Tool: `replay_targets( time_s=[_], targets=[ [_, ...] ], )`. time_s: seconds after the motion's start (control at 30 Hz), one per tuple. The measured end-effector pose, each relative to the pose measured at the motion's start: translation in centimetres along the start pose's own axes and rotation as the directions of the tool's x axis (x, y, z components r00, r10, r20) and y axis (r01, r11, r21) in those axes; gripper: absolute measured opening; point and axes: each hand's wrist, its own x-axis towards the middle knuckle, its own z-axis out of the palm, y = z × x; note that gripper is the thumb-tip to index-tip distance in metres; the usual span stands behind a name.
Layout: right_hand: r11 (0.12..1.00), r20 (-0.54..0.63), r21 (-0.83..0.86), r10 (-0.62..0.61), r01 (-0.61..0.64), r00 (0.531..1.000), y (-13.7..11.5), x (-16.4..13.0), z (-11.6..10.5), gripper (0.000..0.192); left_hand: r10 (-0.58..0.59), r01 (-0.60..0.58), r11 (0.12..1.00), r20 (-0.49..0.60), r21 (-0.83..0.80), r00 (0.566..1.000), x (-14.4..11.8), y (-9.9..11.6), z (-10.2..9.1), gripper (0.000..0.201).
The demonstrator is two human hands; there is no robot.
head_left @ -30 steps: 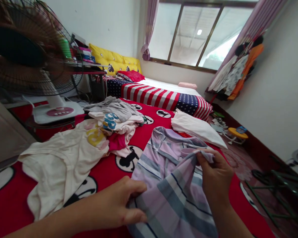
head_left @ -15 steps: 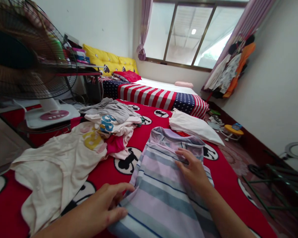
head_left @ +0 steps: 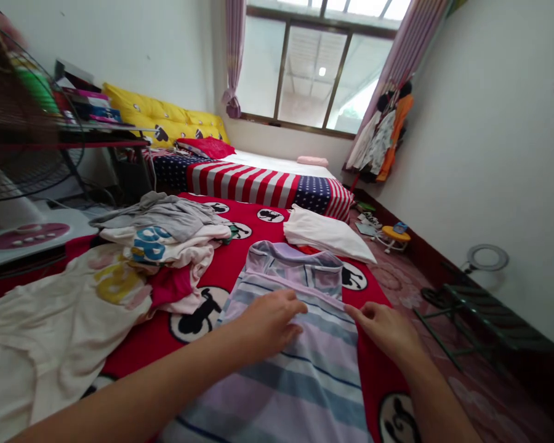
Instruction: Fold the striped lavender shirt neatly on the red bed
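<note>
Striped shirt [head_left: 286, 369]: lilac, grey and blue bands, laid flat on the red blanket [head_left: 253, 243], collar end away from the person, lower part folded up over the upper.

Left hand [head_left: 270, 320]: palm down on the shirt, fingers [head_left: 290, 306] spread loosely and pressing the folded edge near its middle; nothing pinched.

Right hand [head_left: 385, 326]: at the shirt's right edge, fingertips [head_left: 353, 312] meeting the corner of the fold where cloth ends and blanket begins; whether they nip the cloth or only rest on it cannot be told.

Heap of clothes [head_left: 166, 237]: grey, white and pink pieces, left of the shirt, apart from it.

Cream garment [head_left: 41, 326]: spread at far left.

White folded cloth [head_left: 325, 234]: beyond the shirt's collar, to the right.

Fan [head_left: 13, 160]: far left edge, blurred.
</note>
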Motion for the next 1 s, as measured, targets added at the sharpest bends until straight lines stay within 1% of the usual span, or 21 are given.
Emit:
replay_targets(
  time_s=[0.1, 0.17, 0.23, 0.3, 0.33, 0.37, 0.4, 0.43, 0.47, 0.5, 0.53, 0.57, 0.6, 0.63, 0.67, 0.73, 0.8, 0.87, 0.93, 0.97, 1.0],
  targets=[
    [0.989, 0.044, 0.099, -0.116, 0.111, 0.992, -0.2, -0.3, 0.4, 0.033, 0.014, -0.015, 0.999, -0.028, -0.033, 1.000, 2.1, -0.9, 2.2, 0.031],
    [0.968, 0.000, 0.203, -0.151, 0.147, 0.989, -0.9, -0.5, 0.9, 0.024, 0.012, -0.017, 0.996, -0.056, -0.083, 0.998, 2.5, -1.3, 3.4, 0.030],
    [0.926, -0.081, 0.346, -0.128, 0.149, 0.988, -2.1, -1.1, 1.3, 0.022, -0.021, 0.005, 0.989, -0.111, -0.149, 0.994, 2.4, -1.5, 4.2, 0.041],
    [0.826, -0.127, 0.524, -0.163, 0.206, 0.978, -3.8, -2.2, 1.3, 0.020, -0.075, 0.038, 0.971, -0.151, -0.237, 0.986, 2.2, -1.5, 4.6, 0.065],
    [0.756, -0.123, 0.600, -0.236, 0.262, 0.964, -4.7, -2.9, 1.1, 0.017, -0.092, 0.045, 0.958, -0.157, -0.283, 0.983, 2.1, -1.6, 4.5, 0.077],
    [0.681, -0.104, 0.658, -0.340, 0.321, 0.935, -5.6, -3.6, 0.8, 0.013, -0.088, 0.035, 0.948, -0.155, -0.318, 0.984, 2.0, -1.6, 4.3, 0.088],
    [0.609, -0.080, 0.700, -0.451, 0.372, 0.889, -6.3, -4.3, 0.5, 0.009, -0.063, 0.011, 0.941, -0.144, -0.338, 0.988, 2.0, -1.8, 4.1, 0.093],
    [0.555, -0.054, 0.729, -0.537, 0.400, 0.842, -6.9, -4.8, 0.2, 0.005, -0.028, -0.017, 0.939, -0.125, -0.343, 0.992, 1.9, -1.9, 3.7, 0.091],
    [0.523, -0.025, 0.754, -0.582, 0.398, 0.813, -7.2, -5.1, 0.0, 0.004, 0.006, -0.038, 0.940, -0.097, -0.338, 0.995, 1.9, -2.1, 3.3, 0.080],
    [0.508, -0.005, 0.780, -0.580, 0.366, 0.815, -7.2, -5.1, -0.1, 0.007, 0.026, -0.043, 0.944, -0.058, -0.328, 0.998, 1.8, -2.4, 2.8, 0.065],
    [0.506, 0.002, 0.803, -0.530, 0.314, 0.848, -7.0, -4.8, -0.1, 0.011, 0.032, -0.033, 0.949, -0.006, -0.313, 0.999, 1.7, -2.7, 2.4, 0.048],
    [0.510, -0.007, 0.820, -0.444, 0.260, 0.896, -6.5, -4.4, 0.0, 0.015, 0.028, -0.012, 0.955, 0.050, -0.298, 0.998, 1.6, -2.9, 2.0, 0.034],
    [0.516, -0.028, 0.829, -0.346, 0.215, 0.938, -5.8, -3.8, 0.3, 0.018, 0.020, 0.009, 0.960, 0.102, -0.279, 0.995, 1.4, -3.2, 1.6, 0.029],
    [0.528, -0.053, 0.829, -0.258, 0.187, 0.965, -5.1, -3.1, 0.7, 0.020, 0.017, 0.021, 0.966, 0.144, -0.258, 0.989, 1.3, -3.4, 1.3, 0.030],
    [0.548, -0.079, 0.818, -0.196, 0.175, 0.978, -4.4, -2.4, 1.1, 0.020, 0.018, 0.025, 0.971, 0.176, -0.239, 0.984, 1.2, -3.5, 0.9, 0.035],
    [0.609, -0.096, 0.774, -0.155, 0.171, 0.983, -3.3, -1.5, 1.9, 0.017, 0.030, 0.017, 0.977, 0.217, -0.211, 0.976, 1.0, -3.8, 0.4, 0.043],
    [0.662, -0.071, 0.729, -0.180, 0.174, 0.981, -3.0, -1.3, 2.3, 0.016, 0.035, 0.015, 0.980, 0.247, -0.199, 0.968, 0.9, -3.8, -0.2, 0.046],
    [0.683, -0.036, 0.709, -0.213, 0.175, 0.976, -3.5, -1.8, 2.4, 0.018, 0.047, 0.007, 0.980, 0.266, -0.199, 0.963, 0.8, -3.6, -0.7, 0.044],
    [0.633, 0.029, 0.753, -0.301, 0.177, 0.953, -4.3, -2.8, 2.0, 0.028, 0.058, 0.010, 0.970, 0.267, -0.244, 0.962, 0.8, -3.1, -1.1, 0.040],
    [0.582, 0.073, 0.793, -0.382, 0.179, 0.921, -4.8, -3.4, 1.8, 0.038, 0.066, 0.008, 0.958, 0.247, -0.288, 0.967, 0.8, -2.7, -1.3, 0.038],
    [0.525, 0.105, 0.831, -0.473, 0.184, 0.875, -5.3, -4.0, 1.5, 0.053, 0.076, 0.000, 0.940, 0.210, -0.340, 0.975, 0.8, -2.2, -1.4, 0.036]
  ],
)
